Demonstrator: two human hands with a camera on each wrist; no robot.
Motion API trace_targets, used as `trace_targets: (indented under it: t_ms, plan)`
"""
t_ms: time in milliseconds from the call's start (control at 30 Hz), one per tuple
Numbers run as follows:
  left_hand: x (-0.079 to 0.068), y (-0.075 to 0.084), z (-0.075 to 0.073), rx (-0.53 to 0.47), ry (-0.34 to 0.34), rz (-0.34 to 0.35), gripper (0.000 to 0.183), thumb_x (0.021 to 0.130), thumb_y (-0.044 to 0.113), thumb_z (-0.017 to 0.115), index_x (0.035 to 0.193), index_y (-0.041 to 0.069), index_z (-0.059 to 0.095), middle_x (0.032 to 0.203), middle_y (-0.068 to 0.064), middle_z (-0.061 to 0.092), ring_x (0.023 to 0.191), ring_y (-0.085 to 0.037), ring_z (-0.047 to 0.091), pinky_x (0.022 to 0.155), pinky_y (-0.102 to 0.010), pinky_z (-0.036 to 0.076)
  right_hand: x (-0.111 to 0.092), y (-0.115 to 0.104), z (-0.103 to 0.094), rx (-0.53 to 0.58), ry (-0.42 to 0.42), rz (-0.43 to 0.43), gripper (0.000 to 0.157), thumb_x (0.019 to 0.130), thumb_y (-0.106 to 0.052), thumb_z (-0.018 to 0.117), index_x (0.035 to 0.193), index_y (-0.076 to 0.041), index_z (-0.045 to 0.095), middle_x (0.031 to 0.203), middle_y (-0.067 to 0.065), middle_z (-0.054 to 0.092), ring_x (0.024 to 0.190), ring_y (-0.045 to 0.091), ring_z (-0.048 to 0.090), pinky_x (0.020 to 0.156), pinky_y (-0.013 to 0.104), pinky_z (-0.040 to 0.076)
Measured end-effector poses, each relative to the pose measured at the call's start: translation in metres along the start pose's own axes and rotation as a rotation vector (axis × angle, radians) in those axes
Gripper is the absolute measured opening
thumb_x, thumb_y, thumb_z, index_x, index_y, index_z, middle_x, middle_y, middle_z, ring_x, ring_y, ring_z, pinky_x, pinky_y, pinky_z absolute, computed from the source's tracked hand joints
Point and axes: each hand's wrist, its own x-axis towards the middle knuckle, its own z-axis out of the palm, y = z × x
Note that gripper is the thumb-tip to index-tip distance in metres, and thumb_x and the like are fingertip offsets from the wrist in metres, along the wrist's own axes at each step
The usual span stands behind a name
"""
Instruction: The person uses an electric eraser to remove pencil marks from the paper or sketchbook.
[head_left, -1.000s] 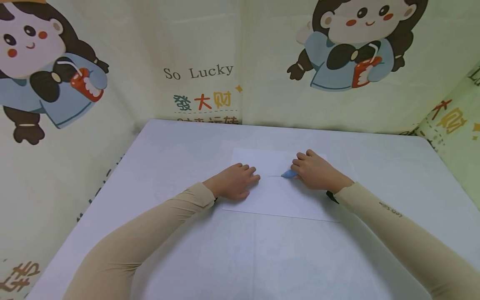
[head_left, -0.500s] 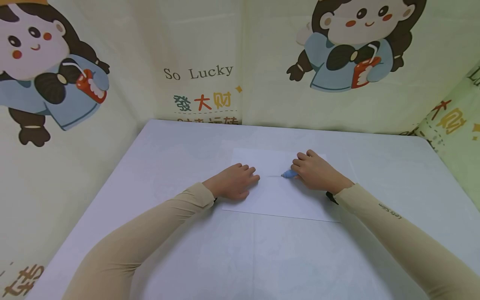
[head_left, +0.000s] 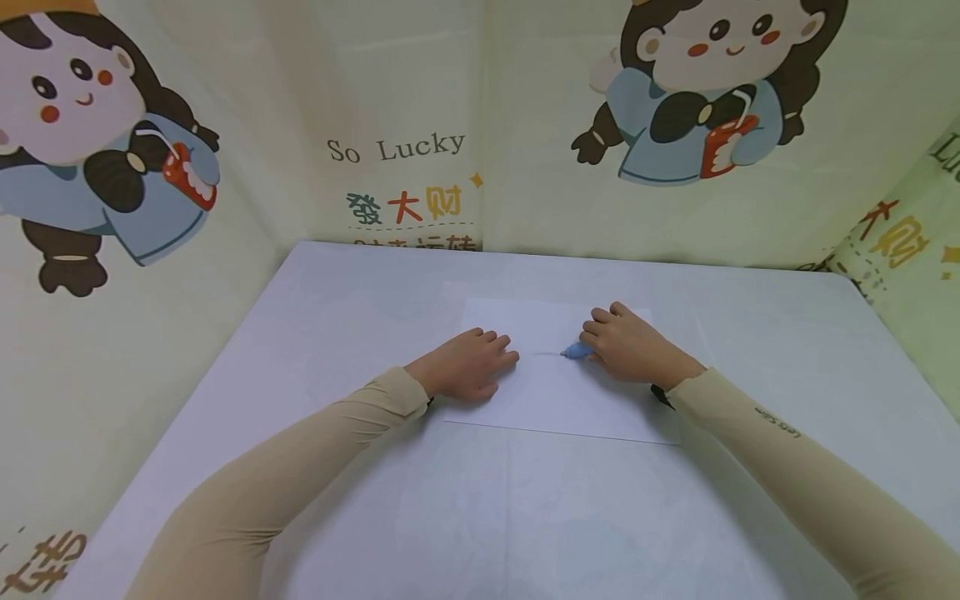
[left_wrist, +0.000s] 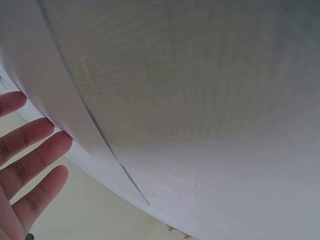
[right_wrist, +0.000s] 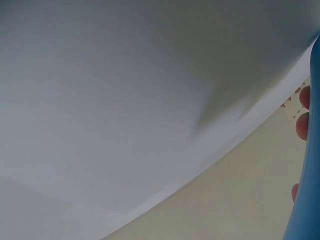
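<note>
A white sheet of paper [head_left: 525, 412] lies on the white table in the head view. My left hand [head_left: 472, 364] rests on its left part with the fingers spread; the left wrist view shows those fingers [left_wrist: 40, 155] straight and apart, holding nothing. My right hand [head_left: 630, 343] grips a thick blue pen [head_left: 577, 350], its narrow tip down at the paper and pointing left. A short faint line [head_left: 546, 353] runs left from the tip. In the right wrist view the smooth blue barrel fills the right edge, with fingertips [right_wrist: 303, 125] behind it; most of the grip is hidden.
The white-covered table [head_left: 390, 517] extends on all sides of the sheet. A cream curtain [head_left: 525, 150] with printed cartoon figures and lettering stands behind the table and along both sides. Both forearms, in beige sleeves [head_left: 300, 467], reach across the table's front part.
The head view has shifted very slightly. Both hands and the pen keep nearly the same places on the paper.
</note>
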Motion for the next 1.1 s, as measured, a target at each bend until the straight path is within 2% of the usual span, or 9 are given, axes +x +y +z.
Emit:
trace_targets:
  t_ms: [467,1100]
  plan:
    - [0.0006,0.0005,0.0009,-0.014,-0.025,-0.009,0.036,0.087,0.033,0.052,0.117,0.014,0.051,0.102,-0.003,0.056,0.087,-0.019,0.055,0.081,-0.033,0.045,-0.0004,-0.0006,0.0001,-0.005,0.010,-0.003,0.023,0.072,-0.021,0.078,0.080,-0.008,0.061,0.074,0.002,0.059,0.072,0.020,0.046,0.069,0.035,0.036]
    - [0.0014,0.0006,0.0007,-0.003,-0.008,0.001,0.036,0.086,0.033,0.053,0.117,0.014,0.050,0.099,-0.002,0.055,0.084,-0.018,0.054,0.080,-0.031,0.045,-0.0020,0.0011,0.0001,0.011,-0.012,0.025,0.023,0.074,-0.021,0.077,0.080,-0.006,0.061,0.074,0.003,0.057,0.073,0.020,0.045,0.070,0.035,0.034]
